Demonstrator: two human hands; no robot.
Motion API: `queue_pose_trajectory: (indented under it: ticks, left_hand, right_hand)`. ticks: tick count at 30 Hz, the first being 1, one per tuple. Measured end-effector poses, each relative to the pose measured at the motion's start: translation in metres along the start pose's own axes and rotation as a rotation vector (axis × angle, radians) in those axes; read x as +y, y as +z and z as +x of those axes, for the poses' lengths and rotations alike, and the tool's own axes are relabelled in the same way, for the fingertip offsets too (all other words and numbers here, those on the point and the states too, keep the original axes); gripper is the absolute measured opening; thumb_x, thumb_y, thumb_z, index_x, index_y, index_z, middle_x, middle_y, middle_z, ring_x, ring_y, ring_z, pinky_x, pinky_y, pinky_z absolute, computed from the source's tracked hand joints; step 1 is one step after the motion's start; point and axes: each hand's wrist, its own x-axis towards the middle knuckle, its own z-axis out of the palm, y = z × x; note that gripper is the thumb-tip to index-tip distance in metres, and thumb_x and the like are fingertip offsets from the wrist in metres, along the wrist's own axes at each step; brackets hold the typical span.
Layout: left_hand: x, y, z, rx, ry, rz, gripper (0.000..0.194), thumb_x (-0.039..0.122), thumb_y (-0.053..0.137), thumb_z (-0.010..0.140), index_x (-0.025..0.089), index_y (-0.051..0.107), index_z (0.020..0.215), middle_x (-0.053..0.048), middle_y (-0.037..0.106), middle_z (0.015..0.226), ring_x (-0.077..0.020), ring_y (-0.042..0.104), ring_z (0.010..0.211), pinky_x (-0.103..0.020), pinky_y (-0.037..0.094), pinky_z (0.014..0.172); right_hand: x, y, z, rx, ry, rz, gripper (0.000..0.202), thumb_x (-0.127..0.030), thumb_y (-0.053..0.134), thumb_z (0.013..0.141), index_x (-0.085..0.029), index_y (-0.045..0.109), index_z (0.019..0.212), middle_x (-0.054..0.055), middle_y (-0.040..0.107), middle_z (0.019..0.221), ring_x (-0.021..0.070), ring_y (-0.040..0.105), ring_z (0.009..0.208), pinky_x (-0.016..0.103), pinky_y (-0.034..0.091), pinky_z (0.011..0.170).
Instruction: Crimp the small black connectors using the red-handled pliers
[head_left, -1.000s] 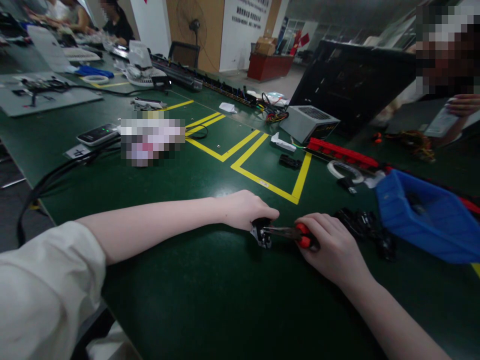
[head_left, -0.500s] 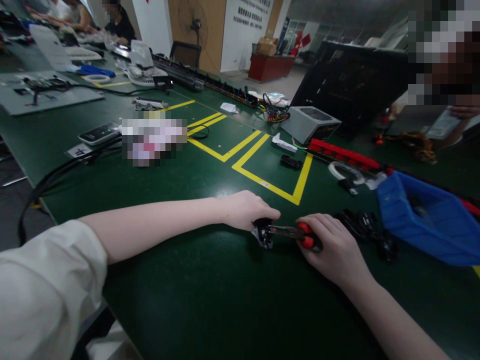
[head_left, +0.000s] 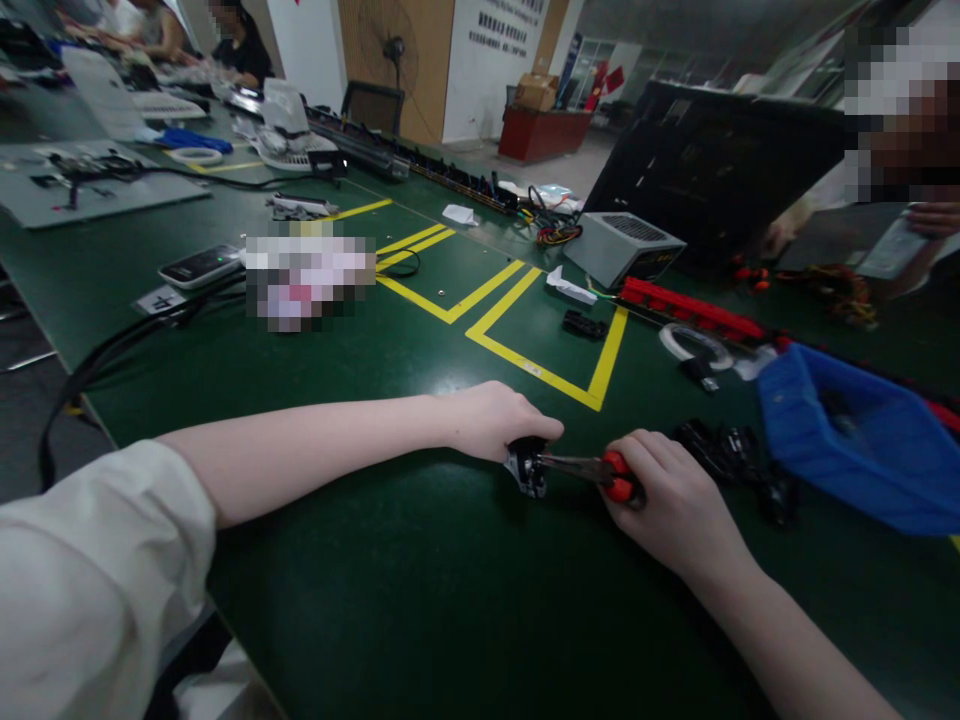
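Note:
My left hand (head_left: 499, 422) is closed around a small black part with shiny metallic bits (head_left: 531, 470), just above the green table. Its fingers are mostly hidden behind the back of the hand. In my right hand (head_left: 667, 495) I grip pliers (head_left: 619, 476) with red-and-black handles. The plier jaws point left and their tips meet the black part; whether they pinch it I cannot tell. Beyond my right hand lie several black parts (head_left: 724, 450) in a loose pile.
A blue bin (head_left: 847, 440) stands at the right. Yellow tape (head_left: 532, 370) marks areas on the green table (head_left: 360, 620). Farther back are a grey power supply box (head_left: 622, 245), a red strip (head_left: 690, 308), a white ring (head_left: 694, 345) and a large black panel (head_left: 712, 170). Other people work nearby.
The plier handles have drawn slightly to the right and the two red grips look closer together. My left hand and the black part stay almost in place.

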Motion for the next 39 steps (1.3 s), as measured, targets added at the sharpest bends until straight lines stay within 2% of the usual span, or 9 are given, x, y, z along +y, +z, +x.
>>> queue_pose_trajectory:
  ticks: [8,15,24,32,39]
  left_hand:
    - [-0.0010,0.0007,-0.0006,0.017,-0.010,-0.016,0.013,0.022,0.064,0.082,0.022,0.057,0.093,0.000,0.069,0.081,-0.0177,0.064,0.072,-0.025,0.029,0.053]
    - [0.0000,-0.0009,0.0003,0.002,-0.012,-0.021,0.015,0.023,0.068,0.081,0.022,0.057,0.092,0.000,0.069,0.081,-0.0181,0.065,0.074,-0.025,0.030,0.053]
    - [-0.0007,0.0012,0.0002,0.009,-0.037,-0.019,0.015,0.026,0.068,0.082,0.021,0.059,0.093,-0.001,0.069,0.080,-0.0176,0.065,0.072,-0.025,0.030,0.054]
    - [-0.0010,0.0009,0.0004,0.023,-0.032,-0.050,0.012,0.027,0.068,0.082,0.020,0.061,0.090,0.000,0.068,0.075,-0.0174,0.064,0.070,-0.025,0.032,0.054]
    - [0.0020,-0.0014,0.0008,-0.001,-0.043,-0.009,0.013,0.023,0.066,0.081,0.022,0.059,0.092,-0.001,0.069,0.080,-0.0176,0.064,0.070,-0.026,0.029,0.053]
  right_hand:
    - [-0.0006,0.0006,-0.0003,0.015,0.007,-0.047,0.010,-0.015,0.056,0.079,-0.019,0.055,0.088,0.008,0.060,0.084,0.0217,0.055,0.076,0.034,0.046,0.066]
    - [0.0015,0.0018,-0.0009,0.037,0.000,-0.049,0.019,-0.016,0.058,0.078,-0.018,0.058,0.097,0.010,0.064,0.091,0.0258,0.060,0.084,0.038,0.048,0.071]
    - [-0.0001,0.0018,-0.0011,0.027,-0.021,-0.079,0.016,-0.014,0.057,0.078,-0.018,0.054,0.093,0.008,0.061,0.087,0.0225,0.057,0.079,0.035,0.048,0.069]
    - [0.0004,0.0009,-0.0010,0.026,0.001,-0.048,0.015,-0.015,0.057,0.078,-0.017,0.058,0.094,0.010,0.063,0.088,0.0242,0.059,0.080,0.037,0.049,0.069]
    - [0.0028,0.0049,-0.0028,0.037,0.043,0.005,0.027,-0.019,0.058,0.080,-0.017,0.062,0.107,0.011,0.067,0.096,0.0265,0.062,0.087,0.040,0.050,0.073]
